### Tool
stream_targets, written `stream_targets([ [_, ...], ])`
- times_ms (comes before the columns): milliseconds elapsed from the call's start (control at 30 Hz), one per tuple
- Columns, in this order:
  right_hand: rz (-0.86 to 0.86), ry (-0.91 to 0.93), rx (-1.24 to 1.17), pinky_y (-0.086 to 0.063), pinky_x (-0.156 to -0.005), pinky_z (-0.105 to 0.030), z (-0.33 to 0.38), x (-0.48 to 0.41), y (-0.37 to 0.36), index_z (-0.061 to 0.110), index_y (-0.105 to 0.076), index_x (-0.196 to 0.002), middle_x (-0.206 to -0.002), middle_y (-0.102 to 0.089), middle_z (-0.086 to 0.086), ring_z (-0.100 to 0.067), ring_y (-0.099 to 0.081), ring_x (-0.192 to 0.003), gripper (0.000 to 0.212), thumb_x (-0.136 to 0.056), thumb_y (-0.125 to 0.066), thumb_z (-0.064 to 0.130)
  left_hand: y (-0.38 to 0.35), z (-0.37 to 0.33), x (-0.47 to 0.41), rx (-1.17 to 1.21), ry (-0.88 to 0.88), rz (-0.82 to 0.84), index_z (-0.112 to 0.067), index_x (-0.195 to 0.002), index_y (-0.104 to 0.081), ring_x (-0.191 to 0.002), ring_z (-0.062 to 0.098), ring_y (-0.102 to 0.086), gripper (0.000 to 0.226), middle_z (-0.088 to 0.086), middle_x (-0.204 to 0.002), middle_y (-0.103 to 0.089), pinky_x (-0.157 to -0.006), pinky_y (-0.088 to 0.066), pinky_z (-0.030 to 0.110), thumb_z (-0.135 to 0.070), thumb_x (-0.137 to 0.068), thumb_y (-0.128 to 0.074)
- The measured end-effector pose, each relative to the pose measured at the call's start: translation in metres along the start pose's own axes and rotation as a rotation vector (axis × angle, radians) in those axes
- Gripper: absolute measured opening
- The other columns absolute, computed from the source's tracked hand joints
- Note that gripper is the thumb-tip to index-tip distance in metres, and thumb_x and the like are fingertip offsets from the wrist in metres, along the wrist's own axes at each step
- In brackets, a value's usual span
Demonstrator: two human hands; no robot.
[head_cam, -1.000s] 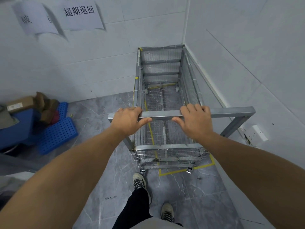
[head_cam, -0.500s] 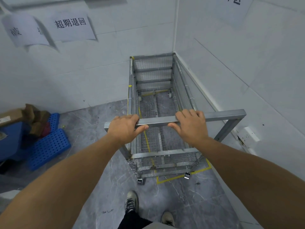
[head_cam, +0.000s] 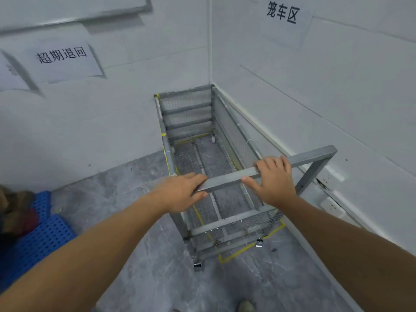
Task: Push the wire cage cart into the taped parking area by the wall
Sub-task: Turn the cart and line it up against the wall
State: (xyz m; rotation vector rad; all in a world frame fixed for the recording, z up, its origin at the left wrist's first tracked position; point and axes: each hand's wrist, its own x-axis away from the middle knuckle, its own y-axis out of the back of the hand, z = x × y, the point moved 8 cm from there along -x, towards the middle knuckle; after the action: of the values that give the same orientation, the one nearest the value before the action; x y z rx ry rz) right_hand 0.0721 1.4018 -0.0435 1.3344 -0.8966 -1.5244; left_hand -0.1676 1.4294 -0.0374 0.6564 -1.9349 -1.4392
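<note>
Both hands on the grey handle bar point(head_cam: 227, 179) of the wire cage cart point(head_cam: 203, 158), at the centre of the frame. Left hand point(head_cam: 180, 194) wrapped round the bar near its left end, fingers over the top and thumb beneath, grasping it. Right hand point(head_cam: 273, 180) further right along the same bar, fingers draped over the top edge and thumb spread out along the near face, gripping it too. Bare forearms reaching in from the lower left and lower right corners.

Beyond the hands, stretching away toward the room corner at upper centre: the cart, long and narrow, mesh floor and mesh sides, far end right up at the back wall point(head_cam: 126, 122), right side running close along the right wall point(head_cam: 337, 97). Empty inside. Yellow floor tape point(head_cam: 242, 251) showing under and just past the near end of the cart, one corner of the outline visible at lower centre, more tape seen through the mesh. Near casters point(head_cam: 198, 265) sitting at or just outside that line; exact overlap hard to tell.

Grey marbled floor point(head_cam: 139, 221). White tiled walls. Paper sign point(head_cam: 286, 14) with black characters at upper right, another sign point(head_cam: 62, 55) at upper left. Blue perforated pallet point(head_cam: 38, 239) at the left edge, with brown clutter on it. White wall socket point(head_cam: 332, 207) low on the right wall. Toe of a shoe point(head_cam: 246, 306) at the bottom edge.
</note>
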Motion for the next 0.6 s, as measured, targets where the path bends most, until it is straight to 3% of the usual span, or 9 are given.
stream_targets([
  [67,-0.037,-0.069,-0.018,-0.019,-0.113,-0.055,0.011,0.004,0.001,0.018,-0.06,-0.105,-0.106,-0.058,-0.003,-0.028,-0.048,-0.117,0.066,-0.091,-0.025,0.073,0.0,0.009,0.008,0.063,-0.078,-0.006,-0.031,-0.136,-0.036,-0.103,0.023,-0.057,0.042,-0.003,-0.122,-0.054,-0.08,-0.045,0.036,-0.049,-0.099,-0.042],
  [167,-0.138,-0.198,-0.082,-0.016,-0.114,-0.06,0.027,0.012,0.001,0.015,-0.062,-0.107,-0.119,-0.06,-0.008,-0.033,-0.042,-0.132,0.052,-0.093,-0.039,0.059,-0.002,0.024,0.021,0.201,-0.168,-0.063,-0.031,-0.134,-0.04,-0.102,0.017,-0.056,0.04,-0.005,-0.12,-0.055,-0.084,-0.045,0.035,-0.046,-0.098,-0.047],
  [267,-0.213,-0.357,-0.263,-0.02,-0.115,-0.059,0.042,0.023,-0.001,0.01,-0.061,-0.116,-0.138,-0.05,-0.018,-0.039,-0.028,-0.142,0.052,-0.091,-0.042,0.05,0.0,0.032,0.034,0.239,-0.228,-0.18,-0.028,-0.134,-0.043,-0.1,0.014,-0.055,0.04,-0.005,-0.12,-0.058,-0.081,-0.045,0.032,-0.044,-0.098,-0.047],
  [433,-0.148,-0.463,-0.415,-0.007,-0.118,-0.047,0.063,0.034,-0.012,0.012,-0.044,-0.144,-0.163,-0.016,-0.016,-0.03,0.005,-0.151,0.065,-0.093,-0.045,0.052,0.001,0.038,0.043,0.287,-0.263,-0.321,-0.03,-0.131,-0.048,-0.094,0.014,-0.057,0.037,-0.005,-0.111,-0.061,-0.077,-0.046,0.029,-0.04,-0.096,-0.051],
  [600,-0.155,-0.475,-0.431,-0.001,-0.115,-0.041,0.07,0.033,-0.012,0.013,-0.039,-0.148,-0.165,-0.009,-0.012,-0.028,0.01,-0.151,0.07,-0.092,-0.043,0.055,0.005,0.046,0.046,0.367,-0.265,-0.346,-0.029,-0.124,-0.055,-0.091,0.007,-0.055,0.034,-0.008,-0.104,-0.061,-0.078,-0.045,0.025,-0.041,-0.093,-0.057],
])
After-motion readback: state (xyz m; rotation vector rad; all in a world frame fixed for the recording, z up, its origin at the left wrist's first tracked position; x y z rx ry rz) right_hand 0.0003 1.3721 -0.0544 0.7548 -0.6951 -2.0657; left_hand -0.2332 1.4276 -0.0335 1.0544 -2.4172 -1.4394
